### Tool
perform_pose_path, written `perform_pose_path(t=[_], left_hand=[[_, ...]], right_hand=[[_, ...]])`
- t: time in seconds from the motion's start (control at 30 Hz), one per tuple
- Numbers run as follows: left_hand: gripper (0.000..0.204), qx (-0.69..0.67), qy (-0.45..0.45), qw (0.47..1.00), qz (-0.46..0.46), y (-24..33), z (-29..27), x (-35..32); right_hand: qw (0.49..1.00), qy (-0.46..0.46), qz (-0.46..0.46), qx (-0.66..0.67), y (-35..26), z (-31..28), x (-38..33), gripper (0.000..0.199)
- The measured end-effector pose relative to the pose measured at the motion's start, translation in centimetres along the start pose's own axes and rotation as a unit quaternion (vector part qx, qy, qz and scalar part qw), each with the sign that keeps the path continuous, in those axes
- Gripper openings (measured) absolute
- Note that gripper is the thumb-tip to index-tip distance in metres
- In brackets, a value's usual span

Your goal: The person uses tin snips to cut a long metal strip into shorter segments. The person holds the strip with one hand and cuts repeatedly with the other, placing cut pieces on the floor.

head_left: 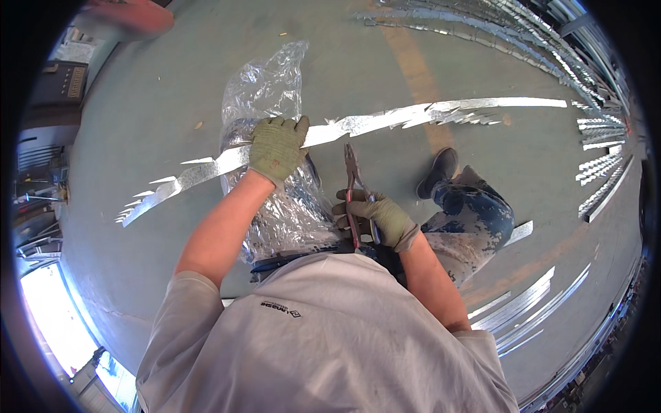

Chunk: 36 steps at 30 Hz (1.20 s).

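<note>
A long, shiny metal strip (382, 122) with jagged cut tabs stretches across in front of me, its left end lower than its right. My left hand (279, 146), in a green work glove, is closed over the strip left of its middle, above my plastic-covered leg. Also gloved, my right hand (382, 217) grips pliers (352, 172) with one red and one blue handle. Their jaws point away from me and sit just below the strip, apart from it. Crinkled transparent plastic (265, 86) wraps my left leg and spreads beyond the strip.
Long metal strips (475, 31) lie at the far right. Toothed metal pieces (599, 172) are stacked at the right edge, and flat strips (520, 303) rest on the floor at near right. My right boot (441, 168) stands beside the pliers. A dark cabinet (62, 86) is at left.
</note>
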State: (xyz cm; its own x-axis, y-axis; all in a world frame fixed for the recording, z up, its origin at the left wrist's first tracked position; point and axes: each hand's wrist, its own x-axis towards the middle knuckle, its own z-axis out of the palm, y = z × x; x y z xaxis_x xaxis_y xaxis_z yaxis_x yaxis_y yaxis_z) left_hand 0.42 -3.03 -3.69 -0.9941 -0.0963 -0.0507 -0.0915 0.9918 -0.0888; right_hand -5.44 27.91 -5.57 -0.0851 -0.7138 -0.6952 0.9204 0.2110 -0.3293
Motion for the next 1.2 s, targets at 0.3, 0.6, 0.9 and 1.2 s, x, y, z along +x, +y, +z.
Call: perform_pose_path(t=[0.3,0.6,0.9,1.2], left_hand=[[0.07,0.028,-0.007,1.0,-0.002,-0.3,0.6,-0.4],[0.064,0.043,-0.01,0.999,0.001,-0.3,0.0,-0.8],[0.068,0.039,-0.01,0.999,0.006,-0.1,-0.1,-0.7],[0.074,-0.052,0.195,0.979,0.02,-0.5,-3.4,-6.0]], right_hand=[[0.946,0.13,-0.092,-0.283,2.2,1.6,2.8,0.04],[0.958,0.13,-0.073,-0.245,0.8,4.8,2.0,0.029],[0.962,0.142,-0.054,-0.228,0.8,4.6,2.0,0.039],[0.955,0.182,-0.072,-0.224,2.6,3.6,3.2,0.042]])
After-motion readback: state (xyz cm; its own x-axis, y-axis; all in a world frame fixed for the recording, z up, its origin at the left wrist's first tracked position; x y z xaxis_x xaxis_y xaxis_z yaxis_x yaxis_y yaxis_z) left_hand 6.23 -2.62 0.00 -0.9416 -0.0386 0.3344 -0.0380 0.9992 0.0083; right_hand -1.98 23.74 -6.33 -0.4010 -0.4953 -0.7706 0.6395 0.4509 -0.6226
